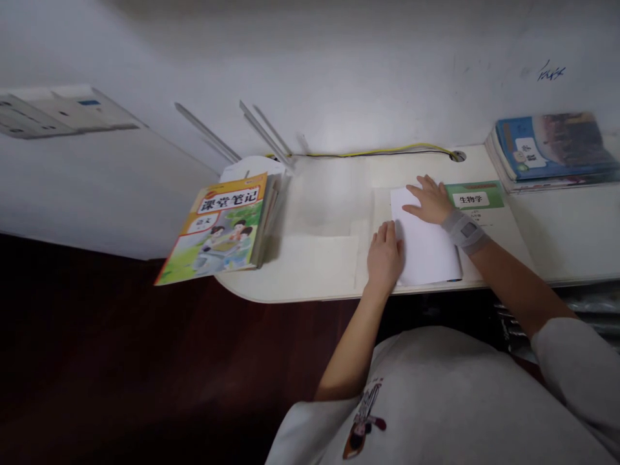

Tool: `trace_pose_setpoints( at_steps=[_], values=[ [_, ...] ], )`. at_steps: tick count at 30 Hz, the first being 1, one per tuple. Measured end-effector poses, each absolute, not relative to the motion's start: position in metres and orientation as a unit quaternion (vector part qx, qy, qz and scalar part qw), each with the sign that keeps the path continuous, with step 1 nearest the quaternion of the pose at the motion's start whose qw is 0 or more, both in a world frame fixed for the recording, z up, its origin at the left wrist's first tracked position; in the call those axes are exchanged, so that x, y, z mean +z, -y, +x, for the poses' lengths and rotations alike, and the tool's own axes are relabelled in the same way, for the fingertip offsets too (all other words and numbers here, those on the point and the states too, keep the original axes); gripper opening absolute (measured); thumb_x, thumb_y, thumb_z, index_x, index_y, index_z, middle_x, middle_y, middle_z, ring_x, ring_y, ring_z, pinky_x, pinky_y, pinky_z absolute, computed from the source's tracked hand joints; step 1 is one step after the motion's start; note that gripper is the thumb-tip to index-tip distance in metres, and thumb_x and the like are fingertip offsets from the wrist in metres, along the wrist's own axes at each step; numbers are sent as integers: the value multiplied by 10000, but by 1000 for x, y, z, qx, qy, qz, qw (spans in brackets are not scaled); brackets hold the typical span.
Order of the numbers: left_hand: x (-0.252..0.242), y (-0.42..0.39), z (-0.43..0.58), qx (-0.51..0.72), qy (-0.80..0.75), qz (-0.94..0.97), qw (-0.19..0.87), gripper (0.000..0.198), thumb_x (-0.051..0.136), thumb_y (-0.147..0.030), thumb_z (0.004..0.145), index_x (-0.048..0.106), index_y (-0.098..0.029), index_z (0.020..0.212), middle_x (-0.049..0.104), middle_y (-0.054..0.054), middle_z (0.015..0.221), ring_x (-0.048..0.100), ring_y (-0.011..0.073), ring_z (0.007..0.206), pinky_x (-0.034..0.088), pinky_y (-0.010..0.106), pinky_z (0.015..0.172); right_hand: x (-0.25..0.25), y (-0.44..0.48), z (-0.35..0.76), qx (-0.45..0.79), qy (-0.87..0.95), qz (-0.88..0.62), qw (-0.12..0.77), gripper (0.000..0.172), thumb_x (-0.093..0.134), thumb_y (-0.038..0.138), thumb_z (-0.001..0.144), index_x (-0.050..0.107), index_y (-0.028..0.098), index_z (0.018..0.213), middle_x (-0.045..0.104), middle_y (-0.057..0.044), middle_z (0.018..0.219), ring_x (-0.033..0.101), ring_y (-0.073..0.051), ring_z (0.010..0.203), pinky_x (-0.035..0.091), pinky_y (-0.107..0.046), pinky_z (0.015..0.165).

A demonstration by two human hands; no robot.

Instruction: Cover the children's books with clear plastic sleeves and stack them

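A white sheet of paper (429, 255) lies over part of a green-and-white biology textbook (498, 223) on the white desk. My right hand (429, 199) rests on the paper's upper part, fingers spread, with a grey band around the wrist. At the paper's left edge is my left hand (386, 255), laid down with its fingers stretched out close together. Whether the left fingertips press on the paper or on a pale sheet beneath cannot be made out. A dark bit shows at the paper's lower right corner.
Left on the desk (310, 265), a stack topped by a colourful notebook (213, 236) juts past the edge. Another stack with a blue maths book (557, 145) stands at the back right. A yellow cable (387, 152) runs along the wall into a hole.
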State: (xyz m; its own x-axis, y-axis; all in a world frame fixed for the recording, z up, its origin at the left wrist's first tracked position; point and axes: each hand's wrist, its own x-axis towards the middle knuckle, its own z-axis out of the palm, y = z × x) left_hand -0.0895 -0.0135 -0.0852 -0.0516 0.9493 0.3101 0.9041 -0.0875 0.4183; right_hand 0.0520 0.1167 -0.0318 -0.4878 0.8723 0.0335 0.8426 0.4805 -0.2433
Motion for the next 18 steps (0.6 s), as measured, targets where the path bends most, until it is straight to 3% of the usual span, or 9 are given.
trace_pose_setpoints(
  at_steps=[5,9,15,18],
  values=[
    [-67,25,-84,288,-650,703,32,459,399,-298,959,416,-86,1366,513,218,1375,462,286,1312,417,464,1059,-40,-106,87,116,865,-461,163,627,501,528,878,473,154,1380,255,-178,1550,175,-350,1439,200,-560,1122],
    [-52,51,-55,276,-490,827,-19,579,447,-455,938,396,-84,1381,493,218,1399,356,289,1383,362,483,1104,-57,-105,102,158,837,-481,206,637,520,458,877,428,119,1408,243,-191,1552,181,-295,1449,212,-507,1144],
    [-76,80,-26,219,-460,857,-76,396,412,-108,934,470,-8,1312,517,248,1356,381,272,1359,394,424,1104,-69,-103,98,170,828,-482,233,622,541,376,854,415,148,1419,224,-143,1569,161,-284,1455,208,-519,1149],
    [-88,82,-33,222,-463,854,-81,402,376,-76,932,480,-27,1317,524,224,1355,382,266,1354,420,428,1088,-69,-102,100,183,827,-477,236,623,561,365,835,427,178,1413,215,-112,1576,141,-295,1458,203,-550,1143]
  ],
)
